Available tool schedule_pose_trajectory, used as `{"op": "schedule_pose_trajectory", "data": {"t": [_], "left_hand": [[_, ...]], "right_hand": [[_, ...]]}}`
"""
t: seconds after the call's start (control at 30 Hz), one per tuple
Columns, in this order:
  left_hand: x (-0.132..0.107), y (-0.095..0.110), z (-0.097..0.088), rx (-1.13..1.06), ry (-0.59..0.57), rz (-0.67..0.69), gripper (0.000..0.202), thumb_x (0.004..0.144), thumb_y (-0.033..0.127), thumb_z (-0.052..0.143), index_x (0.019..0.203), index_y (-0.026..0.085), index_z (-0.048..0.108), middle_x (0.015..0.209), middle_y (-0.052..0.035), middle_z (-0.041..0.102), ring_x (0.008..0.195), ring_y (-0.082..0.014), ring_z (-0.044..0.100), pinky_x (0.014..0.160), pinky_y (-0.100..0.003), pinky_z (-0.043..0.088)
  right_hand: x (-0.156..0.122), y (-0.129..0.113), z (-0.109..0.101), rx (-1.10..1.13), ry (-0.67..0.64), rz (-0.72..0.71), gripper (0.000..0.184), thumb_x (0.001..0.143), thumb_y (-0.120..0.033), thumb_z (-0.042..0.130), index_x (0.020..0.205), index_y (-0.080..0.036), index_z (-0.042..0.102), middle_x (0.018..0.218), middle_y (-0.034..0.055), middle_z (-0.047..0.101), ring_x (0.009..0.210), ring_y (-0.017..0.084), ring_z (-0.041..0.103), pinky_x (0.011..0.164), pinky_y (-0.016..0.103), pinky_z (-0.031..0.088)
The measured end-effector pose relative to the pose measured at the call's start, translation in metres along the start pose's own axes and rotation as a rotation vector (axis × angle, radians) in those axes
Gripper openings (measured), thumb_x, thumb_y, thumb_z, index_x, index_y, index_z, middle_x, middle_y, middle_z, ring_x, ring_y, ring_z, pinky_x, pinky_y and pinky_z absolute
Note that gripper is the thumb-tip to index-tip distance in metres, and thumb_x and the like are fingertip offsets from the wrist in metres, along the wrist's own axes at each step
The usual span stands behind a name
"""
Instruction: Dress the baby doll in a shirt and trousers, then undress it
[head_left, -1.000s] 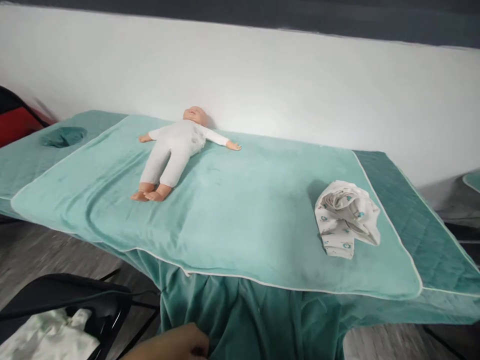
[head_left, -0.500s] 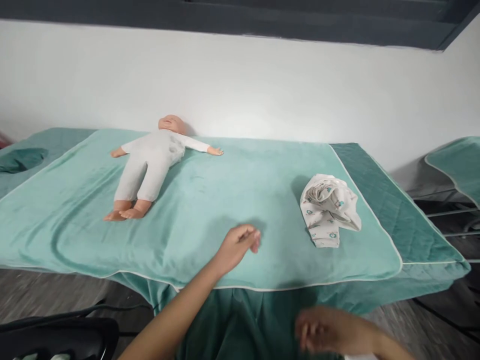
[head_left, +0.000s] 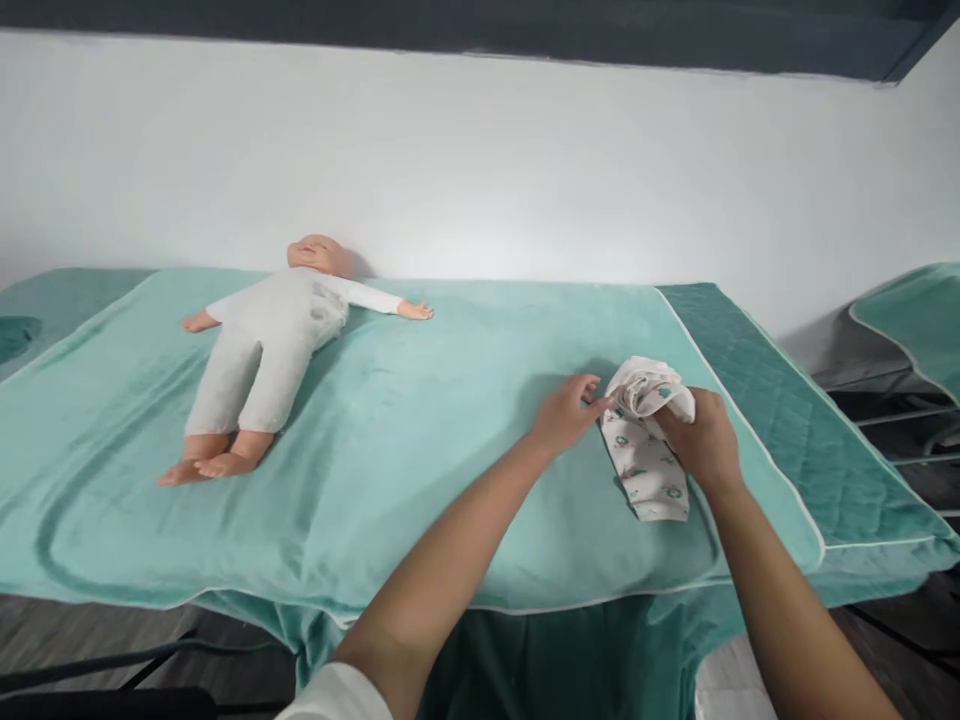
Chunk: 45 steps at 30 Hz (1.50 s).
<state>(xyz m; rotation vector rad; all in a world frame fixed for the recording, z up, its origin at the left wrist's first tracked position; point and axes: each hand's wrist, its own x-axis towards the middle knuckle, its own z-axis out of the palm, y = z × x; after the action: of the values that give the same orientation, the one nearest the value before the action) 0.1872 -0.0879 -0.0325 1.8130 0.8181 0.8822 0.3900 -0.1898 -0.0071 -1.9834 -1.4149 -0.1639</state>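
A bunched white cloth with a small green print [head_left: 646, 470] lies on the right part of the light green bed cover [head_left: 465, 350]. My right hand [head_left: 705, 438] grips the cloth's right side, with the fingertips hidden in its folds. At the cloth's left edge is my left hand [head_left: 570, 412], its fingers apart and curved, the thumb tip close to the fabric; whether it touches I cannot tell. Farther left, a baby doll [head_left: 277, 335] in white clothing lies on its back, arms spread, head toward the wall.
A white wall [head_left: 480, 160] stands behind the bed, with a dark ledge [head_left: 465, 25] above. At the right is a darker quilted bed surface [head_left: 810, 440], and beyond it another green-covered piece [head_left: 915, 320] with metal bars. A dark object [head_left: 112, 703] sits low at the left.
Both hands have moved to the cloth: my left hand went right and forward, my right hand came up from the bed's front edge and took hold of it. The view has shifted slightly.
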Motion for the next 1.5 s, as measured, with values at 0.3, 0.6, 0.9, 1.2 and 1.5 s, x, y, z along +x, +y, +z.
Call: {"op": "schedule_pose_trajectory", "data": {"t": [0.3,0.6,0.9,1.2,1.5], "left_hand": [[0.002,0.005,-0.030,-0.461,0.184,-0.180,0.034,0.081,0.049,0.072,0.092,0.021,0.057,0.086,0.0016,0.057,0.081,-0.0138,0.054,0.072,-0.024,0.041],[-0.040,-0.016,-0.147,-0.652,0.189,-0.224,0.042,0.074,0.048,0.081,0.069,0.018,0.051,0.067,0.0042,0.049,0.065,-0.0094,0.046,0.061,-0.023,0.033],[-0.033,-0.030,-0.163,-0.973,0.423,-0.261,0.031,0.073,0.043,0.080,0.078,0.019,0.061,0.075,0.0004,0.065,0.070,-0.0153,0.061,0.070,-0.028,0.046],[-0.030,-0.036,-0.167,-0.969,0.463,-0.313,0.040,0.071,0.053,0.078,0.085,0.020,0.062,0.081,-0.0025,0.068,0.079,-0.0205,0.065,0.073,-0.033,0.050],[-0.040,-0.022,-0.150,-0.656,0.500,-0.220,0.031,0.071,0.034,0.078,0.074,0.020,0.050,0.068,0.0068,0.050,0.064,-0.0087,0.047,0.061,-0.021,0.039]], "right_hand": [[-0.009,-0.069,0.007,0.626,-0.105,0.056,0.028,0.079,-0.032,0.070,0.106,-0.024,0.066,0.123,0.0072,0.068,0.113,0.026,0.063,0.097,0.042,0.048],[0.028,-0.134,0.036,0.817,-0.347,-0.050,0.013,0.077,-0.025,0.066,0.089,-0.023,0.068,0.131,0.0044,0.065,0.121,0.026,0.060,0.100,0.041,0.046],[0.063,-0.169,0.094,1.049,-0.115,0.102,0.031,0.080,-0.032,0.067,0.110,-0.024,0.069,0.121,0.0037,0.068,0.104,0.021,0.064,0.088,0.035,0.052],[0.045,-0.167,0.124,0.822,-0.031,-0.043,0.043,0.087,-0.038,0.062,0.128,-0.024,0.060,0.138,0.0073,0.059,0.125,0.024,0.056,0.109,0.043,0.042],[-0.004,-0.212,0.123,0.408,-0.325,-0.704,0.056,0.078,-0.037,0.078,0.127,-0.035,0.051,0.161,0.0021,0.038,0.152,0.033,0.030,0.128,0.060,0.003]]}}
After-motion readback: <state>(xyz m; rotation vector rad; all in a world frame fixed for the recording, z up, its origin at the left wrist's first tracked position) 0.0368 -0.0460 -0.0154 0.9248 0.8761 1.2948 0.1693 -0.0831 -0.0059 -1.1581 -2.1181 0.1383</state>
